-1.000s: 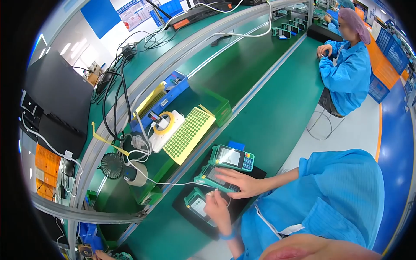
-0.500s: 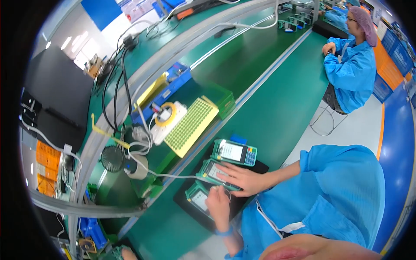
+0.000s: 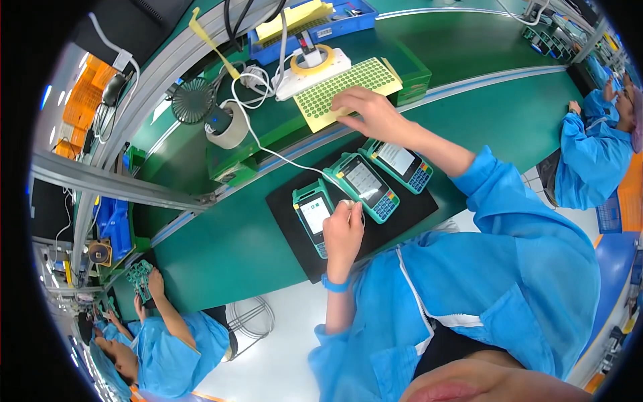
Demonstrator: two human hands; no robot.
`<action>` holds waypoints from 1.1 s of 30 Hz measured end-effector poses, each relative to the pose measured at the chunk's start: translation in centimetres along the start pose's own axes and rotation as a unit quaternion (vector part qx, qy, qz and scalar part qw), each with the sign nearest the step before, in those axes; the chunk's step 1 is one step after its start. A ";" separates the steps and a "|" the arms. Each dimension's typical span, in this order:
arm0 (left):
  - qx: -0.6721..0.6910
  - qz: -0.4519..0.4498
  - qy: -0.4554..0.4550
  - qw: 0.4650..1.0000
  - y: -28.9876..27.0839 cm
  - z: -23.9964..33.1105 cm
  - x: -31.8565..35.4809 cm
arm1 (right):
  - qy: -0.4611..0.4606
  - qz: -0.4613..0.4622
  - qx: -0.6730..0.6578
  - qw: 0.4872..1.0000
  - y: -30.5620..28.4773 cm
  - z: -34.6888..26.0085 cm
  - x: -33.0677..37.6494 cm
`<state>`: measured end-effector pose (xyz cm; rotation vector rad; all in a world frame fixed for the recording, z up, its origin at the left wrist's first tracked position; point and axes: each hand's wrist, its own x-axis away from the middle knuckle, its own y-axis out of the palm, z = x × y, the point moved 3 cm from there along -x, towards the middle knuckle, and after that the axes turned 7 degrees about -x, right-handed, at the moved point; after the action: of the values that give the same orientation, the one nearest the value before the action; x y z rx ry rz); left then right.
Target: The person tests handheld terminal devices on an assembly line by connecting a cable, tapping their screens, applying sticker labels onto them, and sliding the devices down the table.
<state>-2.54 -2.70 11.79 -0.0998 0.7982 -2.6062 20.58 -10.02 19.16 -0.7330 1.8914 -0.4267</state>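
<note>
Hands (apart) near sheet, terminals

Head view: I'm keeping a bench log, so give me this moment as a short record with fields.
Payment terminals: three, side by side, screens lit
Under them: black mat
Left hand: pinched on white cable, beside the terminals
Right hand: over yellow sheet of green dots; contact unclear
Left of sheet: small black fan
Bench: green

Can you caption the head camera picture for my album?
Right hand over a dotted yellow sheet, left hand pinching something small and white near three green card terminals on a black mat.
</note>
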 end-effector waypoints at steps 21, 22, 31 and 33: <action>-0.072 0.095 0.091 0.989 1.7 0.9 -0.3 | 0.009 -0.015 0.011 1.000 4.7 1.7 -2.6; -0.072 0.097 0.090 0.989 1.7 1.0 -0.3 | 0.014 0.016 0.001 1.000 4.7 1.7 -2.6; -0.101 0.091 0.083 0.987 1.8 1.9 -0.5 | -0.004 -0.023 0.036 0.999 4.9 1.6 -2.2; -0.106 0.089 0.088 0.986 1.9 2.2 -0.6 | -0.008 -0.016 0.018 1.000 4.7 1.7 -2.0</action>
<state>-0.86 -5.01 12.56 0.1372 1.0920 -2.3788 21.31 -5.13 17.09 -0.7406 1.8549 -0.4723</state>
